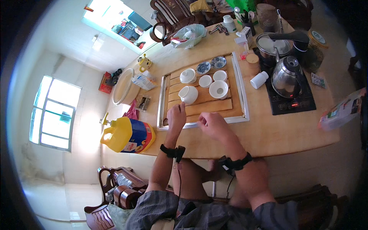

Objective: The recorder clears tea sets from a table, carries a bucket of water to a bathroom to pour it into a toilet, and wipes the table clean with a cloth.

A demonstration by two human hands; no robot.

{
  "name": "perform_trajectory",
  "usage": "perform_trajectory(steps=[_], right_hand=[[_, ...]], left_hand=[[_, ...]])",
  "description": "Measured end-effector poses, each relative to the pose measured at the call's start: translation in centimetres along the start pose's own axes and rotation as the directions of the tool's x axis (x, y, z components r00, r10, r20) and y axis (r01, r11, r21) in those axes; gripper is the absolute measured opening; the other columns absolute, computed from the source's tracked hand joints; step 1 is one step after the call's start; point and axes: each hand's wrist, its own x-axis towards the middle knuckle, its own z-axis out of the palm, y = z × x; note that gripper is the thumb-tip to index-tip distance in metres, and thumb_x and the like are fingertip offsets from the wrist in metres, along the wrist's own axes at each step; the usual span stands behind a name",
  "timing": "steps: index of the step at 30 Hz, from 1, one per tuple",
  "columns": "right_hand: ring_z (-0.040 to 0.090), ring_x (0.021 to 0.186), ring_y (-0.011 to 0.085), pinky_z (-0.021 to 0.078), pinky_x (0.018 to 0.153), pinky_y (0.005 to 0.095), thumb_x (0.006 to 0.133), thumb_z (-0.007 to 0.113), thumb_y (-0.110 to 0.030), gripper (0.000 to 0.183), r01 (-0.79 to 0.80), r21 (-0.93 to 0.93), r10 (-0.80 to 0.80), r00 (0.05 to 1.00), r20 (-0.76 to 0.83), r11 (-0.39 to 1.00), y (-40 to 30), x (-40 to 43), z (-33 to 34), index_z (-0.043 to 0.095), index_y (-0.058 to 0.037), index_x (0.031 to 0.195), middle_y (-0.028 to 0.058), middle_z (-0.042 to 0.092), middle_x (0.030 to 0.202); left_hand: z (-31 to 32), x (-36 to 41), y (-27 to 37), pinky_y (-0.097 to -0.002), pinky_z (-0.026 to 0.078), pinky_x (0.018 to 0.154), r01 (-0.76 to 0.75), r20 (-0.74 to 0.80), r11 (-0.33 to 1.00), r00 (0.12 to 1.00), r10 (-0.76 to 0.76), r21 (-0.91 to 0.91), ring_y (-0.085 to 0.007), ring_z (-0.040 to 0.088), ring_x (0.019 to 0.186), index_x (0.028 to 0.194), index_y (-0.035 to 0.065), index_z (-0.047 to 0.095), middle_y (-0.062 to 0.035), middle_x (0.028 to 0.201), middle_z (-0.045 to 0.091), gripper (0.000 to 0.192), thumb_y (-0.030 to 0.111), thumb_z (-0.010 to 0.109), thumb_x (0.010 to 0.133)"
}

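Observation:
My left hand (176, 115) is at the near edge of a small white ceramic pitcher (189, 95), its fingers pinched at the handle side; the handle itself is hidden. Over the near rim of the wooden tea tray (201, 110) is my right hand (212, 124), fingers loosely curled, with nothing seen in it. A white lidded bowl (188, 76) stands beyond the pitcher. To its right are two small white cups (205, 81) (220, 76) and a larger white cup (218, 89) with something greyish at its bottom. Two blue-patterned saucers (203, 68) (218, 62) lie at the tray's far side.
Right of the tray, a steel kettle (286, 77) stands on a black electric hob (296, 107) with lit red digits, beside a lidded pot (270, 46). A white bottle (259, 80) lies near it. At left are a yellow oil jug (126, 134) and a round basin (123, 87).

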Motion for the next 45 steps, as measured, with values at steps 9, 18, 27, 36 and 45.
perform_trajectory(steps=[9,18,27,36,45], right_hand=[[0.072,0.084,0.0388,0.057,0.079,0.0487,0.088,0.073,-0.022,0.023,0.038,0.043,-0.039,0.999,0.009,0.998,-0.3,0.3,0.8,0.07,0.0,0.095,0.0211,0.074,0.086],[0.074,0.081,0.0364,0.058,0.075,0.0451,0.09,0.073,-0.021,0.024,-0.001,0.017,0.001,1.0,0.019,1.0,-0.3,0.0,0.6,0.07,0.0012,0.1,0.0208,0.075,0.089],[0.073,0.077,0.0245,0.0575,0.073,0.0366,0.094,0.071,-0.018,0.021,-0.062,-0.044,0.06,0.997,-0.045,0.997,-0.4,-0.5,-2.4,0.071,0.0026,0.1,0.0165,0.075,0.086],[0.074,0.078,0.0293,0.058,0.073,0.0391,0.094,0.07,-0.018,0.021,-0.038,-0.068,0.037,0.999,-0.02,0.997,-0.6,-0.4,-2.1,0.071,0.002,0.098,0.018,0.075,0.085],[0.074,0.08,0.0302,0.0578,0.074,0.0397,0.093,0.071,-0.019,0.022,0.037,-0.125,-0.033,0.999,0.038,0.991,-2.6,-1.7,0.6,0.072,0.002,0.097,0.0196,0.074,0.086]], left_hand=[[1.6,0.3,1.6,-0.0571,0.044,0.064,0.077,-0.119,0.997,0.99,-0.077,-0.004,-0.0478,0.063,0.07,0.074,-0.0039,0.063,-0.028,0.073,0.064,0.047,0.032,0.058,0.104],[2.5,-0.8,1.0,-0.0471,0.052,0.07,0.201,0.042,0.906,0.979,-0.2,-0.372,-0.0429,0.066,0.076,0.096,-0.004,0.069,-0.0238,0.083,0.069,0.041,0.036,0.063,0.101],[-3.7,-7.6,-8.9,-0.0477,0.053,0.084,0.149,-0.157,0.977,0.972,-0.172,-0.152,-0.0364,0.068,0.093,0.106,-0.0034,0.07,-0.0206,0.098,0.069,0.028,0.023,0.067,0.097],[-7.5,-14.1,-6.7,-0.0474,0.032,0.121,-0.113,0.347,0.982,0.936,0.055,0.149,-0.0501,0.037,0.143,0.145,-0.0141,0.041,-0.036,0.153,0.039,0.108,0.059,0.082,0.077],[-5.9,-14.3,-9.2,-0.0493,0.025,0.125,-0.185,0.447,0.957,0.892,0.069,0.221,-0.0526,0.028,0.148,0.144,-0.0221,0.033,-0.0428,0.152,0.035,0.124,0.072,0.075,0.075]])
